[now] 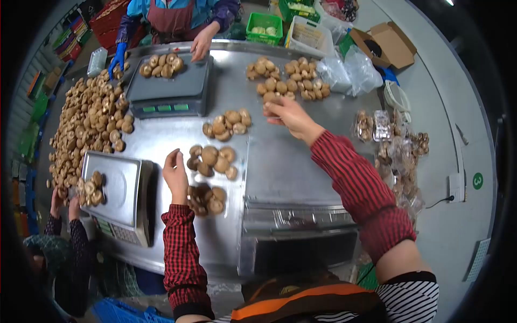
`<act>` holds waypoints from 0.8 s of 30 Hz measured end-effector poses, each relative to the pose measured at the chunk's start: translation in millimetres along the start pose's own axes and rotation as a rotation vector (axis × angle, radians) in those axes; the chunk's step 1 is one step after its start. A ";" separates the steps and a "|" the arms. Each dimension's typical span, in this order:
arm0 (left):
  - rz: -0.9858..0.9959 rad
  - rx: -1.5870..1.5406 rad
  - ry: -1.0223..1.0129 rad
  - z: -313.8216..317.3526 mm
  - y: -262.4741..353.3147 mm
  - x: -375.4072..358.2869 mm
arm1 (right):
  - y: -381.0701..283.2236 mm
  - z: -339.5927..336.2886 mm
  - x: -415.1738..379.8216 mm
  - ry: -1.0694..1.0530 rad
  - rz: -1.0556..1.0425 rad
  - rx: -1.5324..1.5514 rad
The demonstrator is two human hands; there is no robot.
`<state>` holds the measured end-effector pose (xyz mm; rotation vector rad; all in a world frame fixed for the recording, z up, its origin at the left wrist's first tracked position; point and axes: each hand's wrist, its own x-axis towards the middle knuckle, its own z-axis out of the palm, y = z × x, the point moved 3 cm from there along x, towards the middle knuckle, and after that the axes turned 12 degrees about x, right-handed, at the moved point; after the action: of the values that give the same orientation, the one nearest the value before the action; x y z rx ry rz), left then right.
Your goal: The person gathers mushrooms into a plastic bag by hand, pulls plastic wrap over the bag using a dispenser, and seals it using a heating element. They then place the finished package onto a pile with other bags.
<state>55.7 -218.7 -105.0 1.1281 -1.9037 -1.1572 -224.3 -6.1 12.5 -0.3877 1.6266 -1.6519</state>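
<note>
My right hand [293,118] reaches to the near edge of the mushroom piles [291,78] at the back right. Its fingers are bent together beside a mushroom, and I cannot make out what is between them. My left hand [175,175] is raised over the steel table [280,161], fingers loosely bent and apart from the thumb, with no object visible in it. Just right of it lie a middle pile of mushrooms [212,160] and a darker, shaded pile [206,200]. Another small pile [228,125] sits farther back, between my two hands.
A scale [167,91] bearing mushrooms stands at the back; a co-worker's hand [202,43] is beside it. Another scale [110,185] is at left, near a second person's hands [64,202]. A large mushroom heap [89,124], plastic bags [358,72] and packed mushrooms [396,161] flank the table.
</note>
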 end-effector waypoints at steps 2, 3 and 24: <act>-0.015 0.073 -0.194 36.2 -9.7 42.6 | 38.5 -21.2 73.1 -0.011 0.267 -0.227; 0.005 0.204 -0.286 53.3 -3.0 56.8 | 52.3 -25.7 98.9 -0.008 0.258 -0.235; 0.366 0.105 -0.718 134.1 208.1 -36.5 | -15.7 -121.7 -82.4 0.320 0.061 -0.079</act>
<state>-111.5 -85.8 25.4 0.3783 -2.5900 -1.3645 -258.9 135.8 34.9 -0.1131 1.9226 -1.6705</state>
